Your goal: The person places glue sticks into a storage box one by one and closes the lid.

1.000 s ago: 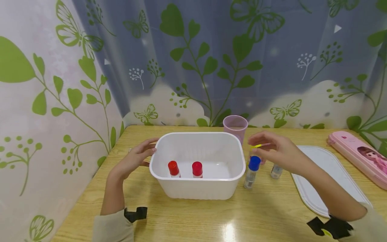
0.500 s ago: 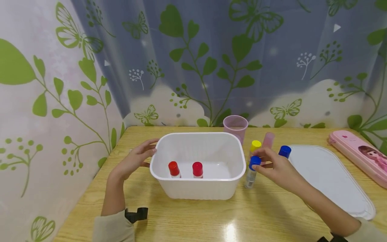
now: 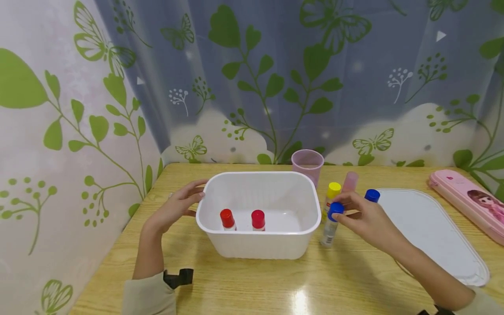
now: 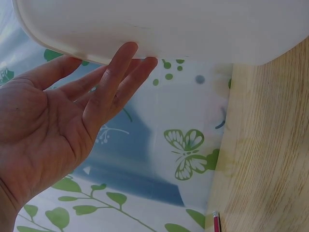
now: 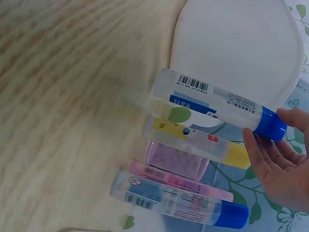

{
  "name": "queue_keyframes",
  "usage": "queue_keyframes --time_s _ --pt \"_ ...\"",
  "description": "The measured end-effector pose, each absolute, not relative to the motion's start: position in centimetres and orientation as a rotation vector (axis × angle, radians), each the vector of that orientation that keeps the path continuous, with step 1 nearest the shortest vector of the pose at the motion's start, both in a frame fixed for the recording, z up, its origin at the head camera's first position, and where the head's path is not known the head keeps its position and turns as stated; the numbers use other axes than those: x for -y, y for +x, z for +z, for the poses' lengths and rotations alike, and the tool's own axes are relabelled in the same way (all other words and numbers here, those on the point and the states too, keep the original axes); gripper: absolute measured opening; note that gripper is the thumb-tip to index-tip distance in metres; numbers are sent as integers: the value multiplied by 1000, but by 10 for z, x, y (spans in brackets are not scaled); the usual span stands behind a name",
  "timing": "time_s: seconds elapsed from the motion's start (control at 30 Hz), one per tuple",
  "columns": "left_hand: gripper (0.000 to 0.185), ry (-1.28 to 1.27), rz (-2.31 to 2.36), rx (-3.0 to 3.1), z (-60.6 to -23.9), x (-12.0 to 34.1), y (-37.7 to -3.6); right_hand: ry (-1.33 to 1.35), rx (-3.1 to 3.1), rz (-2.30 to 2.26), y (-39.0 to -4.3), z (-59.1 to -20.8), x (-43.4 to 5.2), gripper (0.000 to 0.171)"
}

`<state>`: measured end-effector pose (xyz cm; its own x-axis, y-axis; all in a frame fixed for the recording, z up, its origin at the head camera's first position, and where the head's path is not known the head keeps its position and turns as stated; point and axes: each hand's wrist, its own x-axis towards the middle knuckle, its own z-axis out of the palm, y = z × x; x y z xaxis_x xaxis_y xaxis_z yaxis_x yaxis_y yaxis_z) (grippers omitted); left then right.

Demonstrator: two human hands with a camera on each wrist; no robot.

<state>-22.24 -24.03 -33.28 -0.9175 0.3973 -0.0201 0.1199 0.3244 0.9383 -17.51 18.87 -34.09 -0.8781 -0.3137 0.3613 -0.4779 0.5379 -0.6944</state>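
My right hand pinches the blue cap of a clear glue stick, which leans slightly beside the white plastic tub. In the right wrist view this glue stick shows a barcode label, with thumb and fingertips at its cap. At the tub's left rim, my left hand rests its fingers; the left wrist view shows the fingers extended against the tub's outer wall. Inside the tub stand two glue sticks with red caps, their lower parts hidden by the front wall.
Close behind the right hand stand a yellow-capped glue stick, a pink tube and another blue-capped glue stick. A pink-purple cup is behind the tub. To the right lie a white lid-like panel and a pink pencil case.
My right hand has come down and forward from the yellow-capped glue stick to the front blue-capped one, which now tilts and has shifted slightly right. The left hand stays at the tub.
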Motion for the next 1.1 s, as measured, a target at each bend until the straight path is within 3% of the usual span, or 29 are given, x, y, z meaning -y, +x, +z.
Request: queue_keyframes --time_s 0.77,1.1 --pt "51 479 1629 -2343 -334 240 -221 633 2444 1145 -168 -247 -200 31" --pt "51 483 1627 -2347 -333 240 -222 624 2409 1169 -172 -213 -181 30"
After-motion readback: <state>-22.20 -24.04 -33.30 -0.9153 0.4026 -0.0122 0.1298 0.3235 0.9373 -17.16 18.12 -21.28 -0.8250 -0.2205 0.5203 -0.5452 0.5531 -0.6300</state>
